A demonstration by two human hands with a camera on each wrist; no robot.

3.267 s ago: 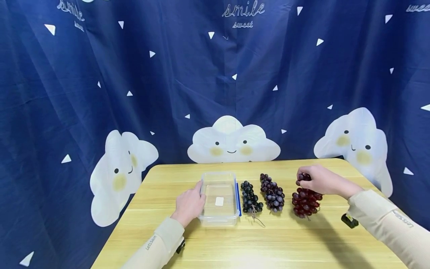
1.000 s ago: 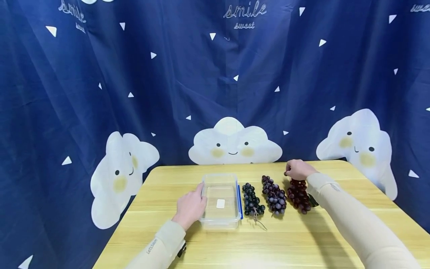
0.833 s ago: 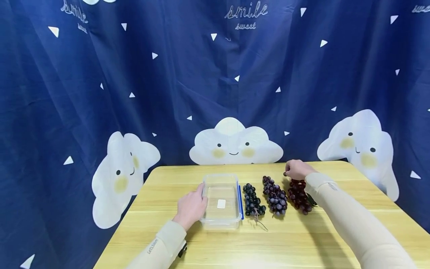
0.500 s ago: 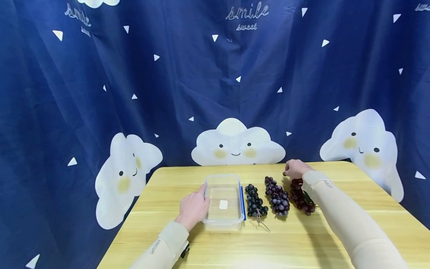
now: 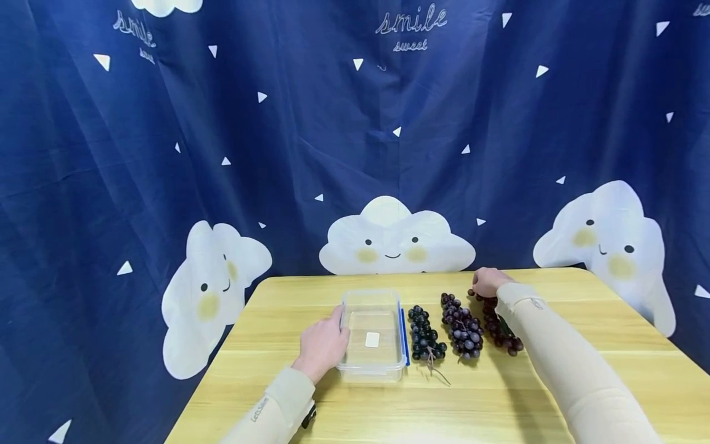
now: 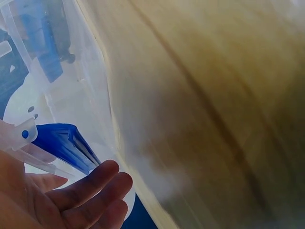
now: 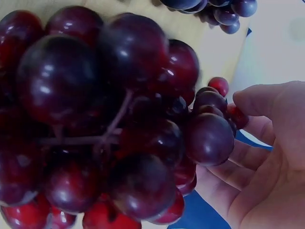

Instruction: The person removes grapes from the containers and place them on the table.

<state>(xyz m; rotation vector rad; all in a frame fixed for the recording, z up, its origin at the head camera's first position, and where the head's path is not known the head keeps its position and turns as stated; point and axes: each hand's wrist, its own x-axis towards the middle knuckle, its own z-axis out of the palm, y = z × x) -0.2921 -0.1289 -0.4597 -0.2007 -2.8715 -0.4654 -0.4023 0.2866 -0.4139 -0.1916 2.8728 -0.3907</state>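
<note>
In the head view, my right hand (image 5: pixel 490 282) holds the far end of a bunch of dark red grapes (image 5: pixel 501 330) low at the table. The right wrist view shows the thumb at the small end grapes (image 7: pixel 209 119), with fingers curved behind them. Sleeve and hand hide part of the bunch. My left hand (image 5: pixel 323 345) grips the left side of a clear plastic container (image 5: pixel 373 372). In the left wrist view its fingers lie around a blue latch (image 6: pixel 66 145). Left of the red bunch lie a purple bunch (image 5: pixel 465 330) and a black bunch (image 5: pixel 424 336).
The wooden table (image 5: pixel 421 407) stands before a dark blue curtain (image 5: pixel 310 111) printed with clouds. A blue latch strip (image 5: pixel 405 336) runs down the container's right side, close to the black grapes. A white square (image 5: pixel 372 340) shows inside the container.
My right hand has carried the red grapes leftward, beside the purple bunch, and turned them. Just now both sink slightly. The left hand stays on the container while the view shifts a little.
</note>
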